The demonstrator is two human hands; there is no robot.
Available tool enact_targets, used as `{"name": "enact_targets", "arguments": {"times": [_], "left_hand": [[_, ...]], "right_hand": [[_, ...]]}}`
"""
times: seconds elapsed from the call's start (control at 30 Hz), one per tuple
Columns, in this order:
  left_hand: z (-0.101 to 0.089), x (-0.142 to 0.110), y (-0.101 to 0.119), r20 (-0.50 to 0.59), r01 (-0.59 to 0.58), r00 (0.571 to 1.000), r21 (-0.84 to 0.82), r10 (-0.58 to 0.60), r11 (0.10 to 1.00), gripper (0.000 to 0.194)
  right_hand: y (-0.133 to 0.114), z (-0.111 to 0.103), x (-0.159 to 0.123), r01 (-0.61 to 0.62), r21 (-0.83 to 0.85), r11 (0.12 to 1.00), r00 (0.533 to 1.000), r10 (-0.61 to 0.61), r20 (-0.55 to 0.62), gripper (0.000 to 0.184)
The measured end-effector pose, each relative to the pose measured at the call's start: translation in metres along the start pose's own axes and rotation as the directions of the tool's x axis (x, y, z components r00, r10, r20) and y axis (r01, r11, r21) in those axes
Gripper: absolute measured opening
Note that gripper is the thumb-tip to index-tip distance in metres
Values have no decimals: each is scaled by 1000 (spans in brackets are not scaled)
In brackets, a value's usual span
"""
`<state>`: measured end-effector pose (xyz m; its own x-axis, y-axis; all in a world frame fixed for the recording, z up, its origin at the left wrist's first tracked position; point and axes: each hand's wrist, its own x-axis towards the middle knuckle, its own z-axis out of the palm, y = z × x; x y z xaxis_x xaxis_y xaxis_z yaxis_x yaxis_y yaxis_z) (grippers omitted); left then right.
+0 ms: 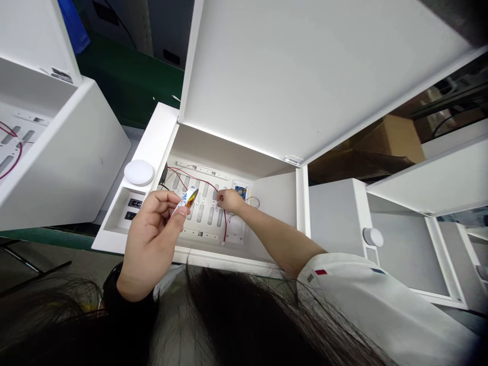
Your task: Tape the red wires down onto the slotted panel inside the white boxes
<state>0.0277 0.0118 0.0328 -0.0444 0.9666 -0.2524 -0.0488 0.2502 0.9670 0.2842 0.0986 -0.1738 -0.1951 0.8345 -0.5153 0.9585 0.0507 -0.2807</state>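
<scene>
My left hand (156,239) is closed around what looks like a small roll of amber tape (189,200), its white part printed with blue lettering. It hovers over the left front of an open white box (238,259). Inside that box, my right hand (230,200) has its fingertips pinched together at the red wire (202,180). The wire runs from the box's left wall, behind those fingers, and down toward the front. A slotted white plate (198,211) lies beneath it. A blue circuit board (240,191) sits just right of my right hand.
The box's large lid (305,76) stands raised behind. A round white knob (139,173) and a black socket (135,203) are on its left side. Similar white boxes stand left (64,162) and right (337,213). A cardboard box (396,137) is at the back right.
</scene>
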Motion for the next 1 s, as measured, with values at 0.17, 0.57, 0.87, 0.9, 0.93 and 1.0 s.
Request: {"name": "enact_targets", "arguments": {"times": [0.17,0.57,0.87,0.9,0.93,1.0], "left_hand": [[0,0,0,1,-11,1000,-3,11,1000,15],[1,0,1,-2,2,1000,2,-2,1000,15],[1,0,1,-10,13,1000,13,-13,1000,15],[1,0,1,-10,13,1000,11,-12,1000,15],[1,0,1,-10,10,1000,8,-10,1000,15],[1,0,1,-10,2,1000,2,-2,1000,16]], "right_hand": [[-2,5,-1,27,-86,996,999,-29,-15,19],[7,6,7,-232,-20,973,967,228,-109,66],[14,5,12,-363,85,928,922,371,-114,36],[12,4,11,-374,57,926,920,378,-105,37],[8,4,10,-382,23,924,919,383,-98,37],[1,3,5,-390,-59,919,918,383,-103,39]]}}
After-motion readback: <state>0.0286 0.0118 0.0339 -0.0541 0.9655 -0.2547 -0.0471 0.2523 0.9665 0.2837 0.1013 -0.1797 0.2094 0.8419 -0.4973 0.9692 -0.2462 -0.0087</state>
